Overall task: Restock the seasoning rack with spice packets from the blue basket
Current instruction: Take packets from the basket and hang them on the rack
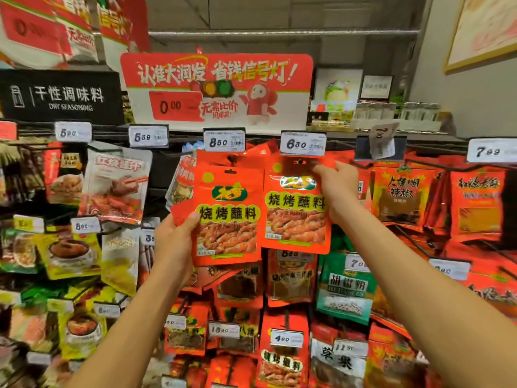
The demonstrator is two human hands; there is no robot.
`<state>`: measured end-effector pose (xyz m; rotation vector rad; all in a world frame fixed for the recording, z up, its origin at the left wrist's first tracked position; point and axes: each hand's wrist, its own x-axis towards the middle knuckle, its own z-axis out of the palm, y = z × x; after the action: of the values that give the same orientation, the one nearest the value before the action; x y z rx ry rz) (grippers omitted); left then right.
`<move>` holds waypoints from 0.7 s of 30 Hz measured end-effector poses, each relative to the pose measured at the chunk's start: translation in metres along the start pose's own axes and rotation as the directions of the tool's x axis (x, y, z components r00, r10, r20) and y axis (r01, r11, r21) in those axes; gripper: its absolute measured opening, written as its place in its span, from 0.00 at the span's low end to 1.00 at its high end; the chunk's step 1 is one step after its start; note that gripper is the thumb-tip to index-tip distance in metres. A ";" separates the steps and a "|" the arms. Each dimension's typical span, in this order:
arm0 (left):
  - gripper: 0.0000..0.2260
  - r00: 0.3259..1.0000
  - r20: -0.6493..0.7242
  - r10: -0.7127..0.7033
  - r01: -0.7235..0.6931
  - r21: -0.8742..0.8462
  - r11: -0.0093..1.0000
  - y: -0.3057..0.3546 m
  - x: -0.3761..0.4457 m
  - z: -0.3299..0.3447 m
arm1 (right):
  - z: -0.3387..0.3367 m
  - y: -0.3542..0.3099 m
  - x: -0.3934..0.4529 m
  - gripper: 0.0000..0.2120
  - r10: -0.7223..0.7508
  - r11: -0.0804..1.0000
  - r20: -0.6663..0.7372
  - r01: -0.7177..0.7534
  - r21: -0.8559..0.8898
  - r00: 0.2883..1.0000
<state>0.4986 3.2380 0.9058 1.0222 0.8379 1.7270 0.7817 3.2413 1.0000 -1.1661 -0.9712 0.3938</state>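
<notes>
Shop shelving fills the frame, a rack point(279, 303) hung thick with packets under a row of price tags and a red sign point(216, 88) at upper centre. My right hand point(337, 186) pinches the top right corner of a red packet point(295, 208), right of centre, which hangs upright with its long axis vertical. Its hanging hole sits just below the price tag reading 6.80 point(303, 143), so the peg must lie straight ahead of that hole, though I cannot see the peg's tip. My left hand point(174, 236) grips a stack of matching packets point(228, 217) by its lower left edge, just beside the first packet and touching or overlapping it. The right hand is nearer the peg. The tag plate overhangs the hole and may block it; neighbouring red packets point(397, 191) crowd the right. No basket is in view.
</notes>
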 end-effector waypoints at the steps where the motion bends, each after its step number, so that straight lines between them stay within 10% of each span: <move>1: 0.09 1.000 -0.005 0.010 -0.010 -0.007 1.000 0.002 0.001 -0.002 | 0.000 0.000 0.003 0.12 0.000 1.000 -0.009 0.000 -0.017 1.000; 15: 0.09 0.996 0.092 0.019 -0.014 -0.057 0.998 0.004 -0.004 0.032 | 0.004 0.024 0.033 0.21 0.145 0.951 -0.051 -0.153 -0.269 0.988; 18: 0.08 0.994 0.113 -0.003 0.013 -0.094 0.995 -0.001 -0.005 0.046 | -0.011 0.021 0.007 0.12 -0.057 0.981 -0.136 0.030 -0.193 0.989; 21: 0.06 0.989 0.140 -0.047 0.063 -0.111 0.992 -0.008 -0.007 0.060 | -0.018 0.017 -0.022 0.15 -0.084 0.996 0.091 0.081 0.038 0.992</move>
<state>0.5572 3.2392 0.9226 1.0182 0.6646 1.6193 0.7879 3.2220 0.9738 -1.0810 -1.0861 0.3997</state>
